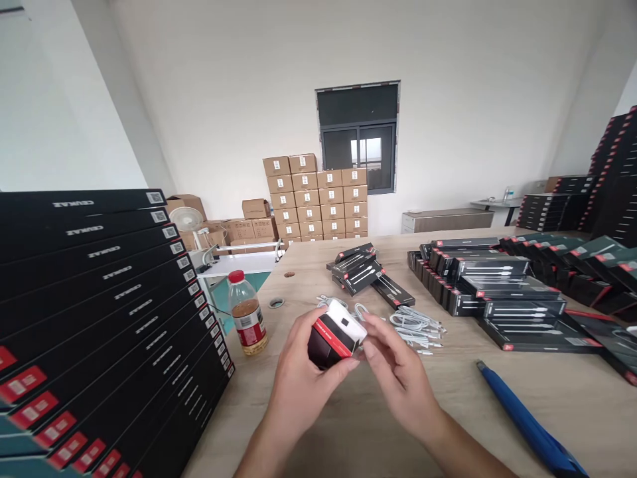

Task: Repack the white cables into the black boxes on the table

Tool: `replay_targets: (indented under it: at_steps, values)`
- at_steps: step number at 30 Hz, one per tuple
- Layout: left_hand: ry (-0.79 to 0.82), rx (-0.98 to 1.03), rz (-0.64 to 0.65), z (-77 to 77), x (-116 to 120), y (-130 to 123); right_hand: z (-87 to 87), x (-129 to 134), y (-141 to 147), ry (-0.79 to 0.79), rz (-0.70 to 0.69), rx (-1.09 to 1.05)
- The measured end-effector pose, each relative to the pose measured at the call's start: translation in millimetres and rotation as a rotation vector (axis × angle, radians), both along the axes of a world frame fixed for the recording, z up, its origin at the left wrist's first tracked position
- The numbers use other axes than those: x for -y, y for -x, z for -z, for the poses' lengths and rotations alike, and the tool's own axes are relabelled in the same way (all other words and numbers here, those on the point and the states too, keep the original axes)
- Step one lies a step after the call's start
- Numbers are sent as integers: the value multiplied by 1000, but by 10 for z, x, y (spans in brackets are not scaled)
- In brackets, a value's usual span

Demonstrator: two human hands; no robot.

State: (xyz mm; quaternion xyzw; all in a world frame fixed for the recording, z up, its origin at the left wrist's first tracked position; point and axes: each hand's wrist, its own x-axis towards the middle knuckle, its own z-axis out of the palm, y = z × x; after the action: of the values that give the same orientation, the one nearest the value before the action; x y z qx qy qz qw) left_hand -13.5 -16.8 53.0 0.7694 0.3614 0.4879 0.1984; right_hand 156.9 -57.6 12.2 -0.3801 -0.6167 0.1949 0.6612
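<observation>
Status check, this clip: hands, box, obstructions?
Left hand gripping black box with red stripe. Right hand at its white end. Coiled white cables beyond. Nothing visibly blocking.

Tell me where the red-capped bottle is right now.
In the head view, the red-capped bottle stands on the table left of centre, between the tall stack of black boxes and the left hand.

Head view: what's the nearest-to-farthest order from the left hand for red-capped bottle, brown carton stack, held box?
1. Held box: in the left hand.
2. Red-capped bottle: to the hand's left.
3. Brown carton stack: ahead, by the far wall.
</observation>
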Motion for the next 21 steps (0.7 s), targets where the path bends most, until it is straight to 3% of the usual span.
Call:
replay_targets:
  at_steps: [3, 6, 10, 14, 17, 21]
  values:
    - [60, 188, -75, 33, 54, -71, -10, 65, 37, -80, -17, 86]
    - [111, 307, -29, 117, 95, -148, -4, 90, 38, -108, 15, 179]
    - [33, 240, 52, 166, 96, -122, -16, 95, -16, -179, 105, 306]
    - [-59, 169, 60, 107, 39, -8, -88, 103, -79, -248, 168, 408]
    - [-134, 219, 126, 67, 4, 31, -119, 105, -87, -278, 209, 421]
    - [-47, 351, 200, 26, 49, 22, -75, 100, -49, -259, 175, 265]
